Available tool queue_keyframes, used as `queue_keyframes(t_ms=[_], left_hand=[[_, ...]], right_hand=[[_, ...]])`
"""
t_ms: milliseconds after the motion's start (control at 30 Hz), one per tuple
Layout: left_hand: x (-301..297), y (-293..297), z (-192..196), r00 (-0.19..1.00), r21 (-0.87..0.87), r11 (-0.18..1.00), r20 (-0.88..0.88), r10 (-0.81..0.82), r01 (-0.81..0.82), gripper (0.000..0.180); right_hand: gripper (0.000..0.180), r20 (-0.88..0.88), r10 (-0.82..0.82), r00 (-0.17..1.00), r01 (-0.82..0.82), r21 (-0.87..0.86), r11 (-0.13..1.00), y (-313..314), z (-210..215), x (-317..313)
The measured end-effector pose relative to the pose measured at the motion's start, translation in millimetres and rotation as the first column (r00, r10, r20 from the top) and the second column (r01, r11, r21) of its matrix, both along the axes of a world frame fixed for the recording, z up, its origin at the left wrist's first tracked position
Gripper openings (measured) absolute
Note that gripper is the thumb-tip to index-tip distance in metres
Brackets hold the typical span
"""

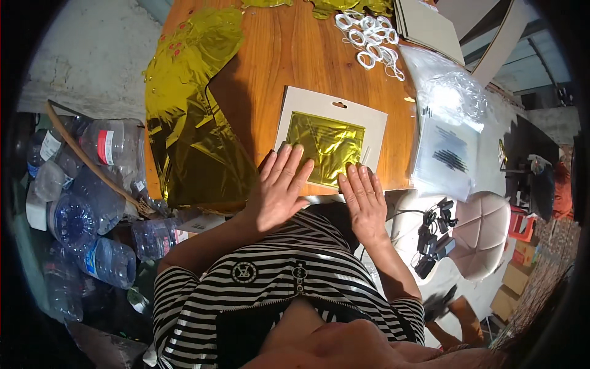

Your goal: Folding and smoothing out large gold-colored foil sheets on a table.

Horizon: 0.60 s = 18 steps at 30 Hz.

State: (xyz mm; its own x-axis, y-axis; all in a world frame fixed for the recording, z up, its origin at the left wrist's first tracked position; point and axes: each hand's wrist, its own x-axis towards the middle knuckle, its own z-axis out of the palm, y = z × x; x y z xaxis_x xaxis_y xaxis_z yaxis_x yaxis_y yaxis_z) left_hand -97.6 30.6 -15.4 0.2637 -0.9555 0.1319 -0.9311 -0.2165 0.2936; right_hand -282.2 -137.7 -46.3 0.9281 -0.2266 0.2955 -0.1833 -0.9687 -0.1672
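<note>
A beige card (304, 102) with a hang hole at its far edge lies near the front of the wooden table (276, 55). On the card rests a flat, folded piece of shiny gold foil (326, 138), with a thin white strip beside its right edge. My left hand (278, 184) lies with its fingers extended over the foil's near left corner. The fingers of my right hand (364, 200) stretch flat across the near right corner of foil and card. A large crumpled gold foil sheet (184, 135) spreads along the table's left side, drooping at the front edge.
White ribbon coils (372, 40) lie at the far right, near a stack of beige cards (429, 27). Clear plastic bags (442, 147) sit along the right edge. Empty plastic bottles (98, 209) crowd the left; black cables (433, 237) lie on a pale chair.
</note>
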Motion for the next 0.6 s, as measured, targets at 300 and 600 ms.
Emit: queue_keyframes(t_ms=[300, 600], left_hand=[[65.7, -33.4, 24.1, 0.337, 0.068, 0.863, -0.903, 0.267, -0.501, 0.081], [67.0, -33.2, 31.5, -0.03, 0.074, 0.925, -0.997, 0.068, -0.374, 0.03]], right_hand=[[0.053, 0.029, 0.088, 0.996, -0.091, 0.122, 0.988, -8.0, -4.0, -13.8], [0.059, 0.459, -0.276, 0.844, -0.036, 0.562, 0.826, 2.9, 6.3, -24.8]])
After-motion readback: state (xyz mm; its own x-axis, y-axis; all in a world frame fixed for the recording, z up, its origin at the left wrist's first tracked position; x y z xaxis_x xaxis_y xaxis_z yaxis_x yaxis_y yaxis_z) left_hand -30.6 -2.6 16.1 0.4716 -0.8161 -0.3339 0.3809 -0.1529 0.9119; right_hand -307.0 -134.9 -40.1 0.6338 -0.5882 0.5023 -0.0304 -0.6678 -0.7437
